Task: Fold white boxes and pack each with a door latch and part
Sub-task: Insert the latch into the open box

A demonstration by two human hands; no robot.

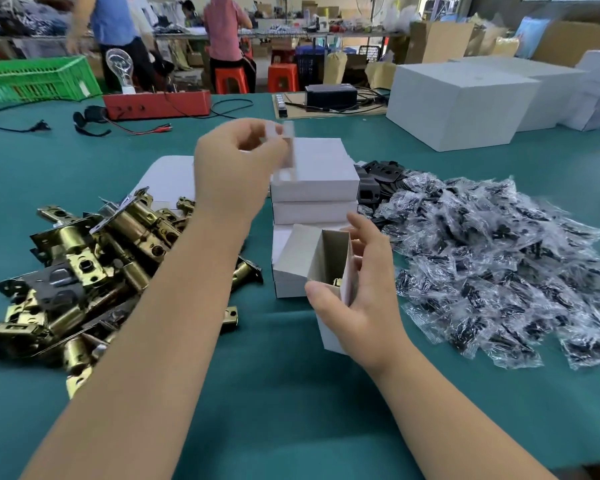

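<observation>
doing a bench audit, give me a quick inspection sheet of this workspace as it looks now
surface: green table cover, bare patch in front of the person.
job's things: open white box with a brass latch showing inside; stack of closed white boxes behind it; pile of brass latches at left; heap of bagged black parts at right; black plates by the stack.
clutter: red tester box, bulb, green crate, large white cartons.
grippers: right hand holds the open box; left hand pinches a blurred white cardboard piece.
cables: black cord; red lead.
surroundings: people at far benches, red stools.
</observation>
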